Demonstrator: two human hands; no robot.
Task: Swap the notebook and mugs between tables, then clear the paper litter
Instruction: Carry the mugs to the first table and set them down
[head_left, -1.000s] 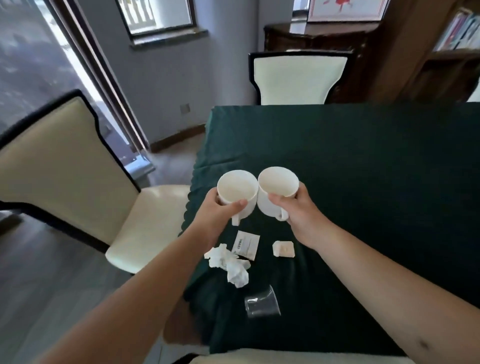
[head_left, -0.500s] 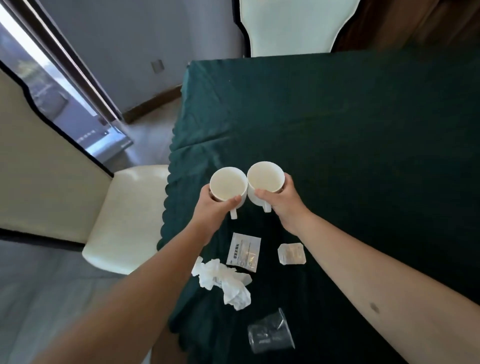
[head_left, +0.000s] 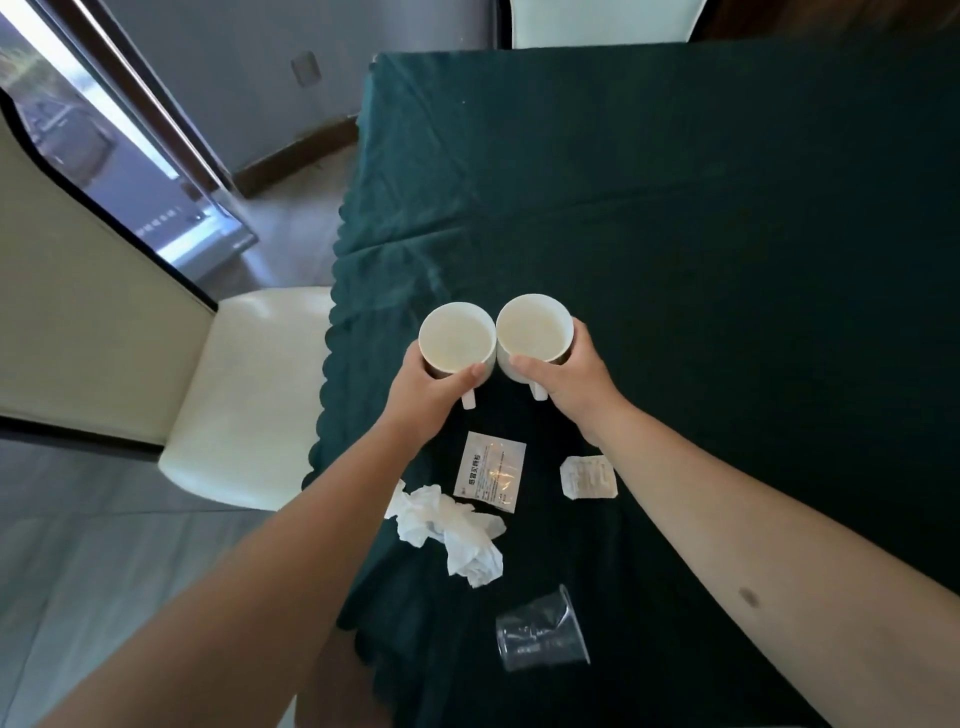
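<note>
**White mugs held side by side over the green-covered bench**

White ceramic is the material of both mugs, seen from above with their open mouths toward the camera. The left hand (head_left: 426, 392) has its grip closed around the left mug (head_left: 457, 340), thumb across the near wall; the mug's handle points toward the viewer. The right hand (head_left: 569, 382) has its grip closed around the right mug (head_left: 535, 330) in the same manner, handle likewise toward the viewer. The two rims touch or nearly touch. Whether the mug bases rest on the cloth cannot be told.

The bench (head_left: 701, 234) is covered by a dark green cloth with a scalloped edge. Nearer the viewer than the mugs lie four pieces of litter: a flat printed sachet (head_left: 490, 479), a small folded white packet (head_left: 588, 477) to its right, crumpled white tissue (head_left: 452, 535) just beside the sachet's near edge, and a clear plastic cup (head_left: 543, 636) on its side, nearest the viewer. A cream chair (head_left: 249, 389) stands at the bench's left side. No notebook is in view.
</note>
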